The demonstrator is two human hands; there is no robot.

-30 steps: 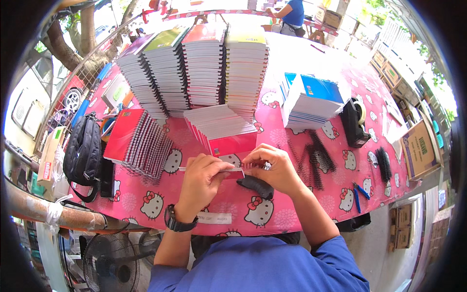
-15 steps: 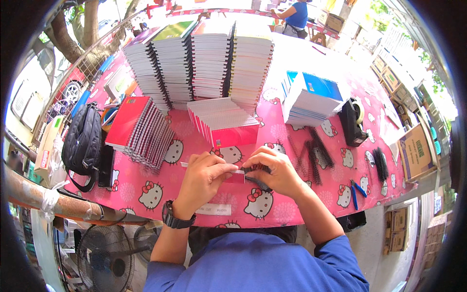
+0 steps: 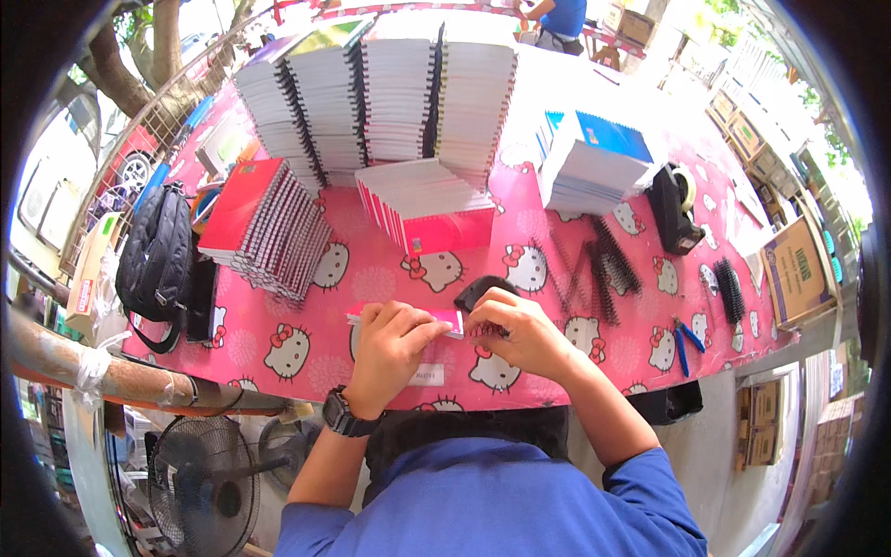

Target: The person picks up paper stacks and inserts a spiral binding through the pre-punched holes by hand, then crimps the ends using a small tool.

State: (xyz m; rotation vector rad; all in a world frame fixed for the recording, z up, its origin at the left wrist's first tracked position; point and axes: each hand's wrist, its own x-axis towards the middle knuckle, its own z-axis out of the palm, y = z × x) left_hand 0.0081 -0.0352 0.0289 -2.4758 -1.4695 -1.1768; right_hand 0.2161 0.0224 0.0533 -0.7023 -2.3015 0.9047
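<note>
A thin pink-covered notebook [image 3: 447, 320] lies flat on the patterned pink tablecloth [image 3: 371, 278] near the table's front edge. My left hand [image 3: 390, 343] presses down on its left part, fingers curled over the cover. My right hand [image 3: 515, 325] grips the notebook's right edge, where a black spiral coil shows between the fingers. A black tool [image 3: 478, 290] lies just behind my right hand. A black watch [image 3: 342, 416] sits on my left wrist.
Tall stacks of spiral notebooks [image 3: 390, 93] fill the back; a red-covered stack [image 3: 269, 227] leans at left, a pink pile [image 3: 422, 200] in the middle, blue-covered ones [image 3: 594, 158] at right. Loose black coils [image 3: 594, 269], a tape dispenser [image 3: 673, 204], blue pliers [image 3: 685, 339], a backpack [image 3: 158, 251].
Both hands stay on the pink notebook; my right hand has shifted along its right edge with the coil. The view has tilted slightly nearer the table.
</note>
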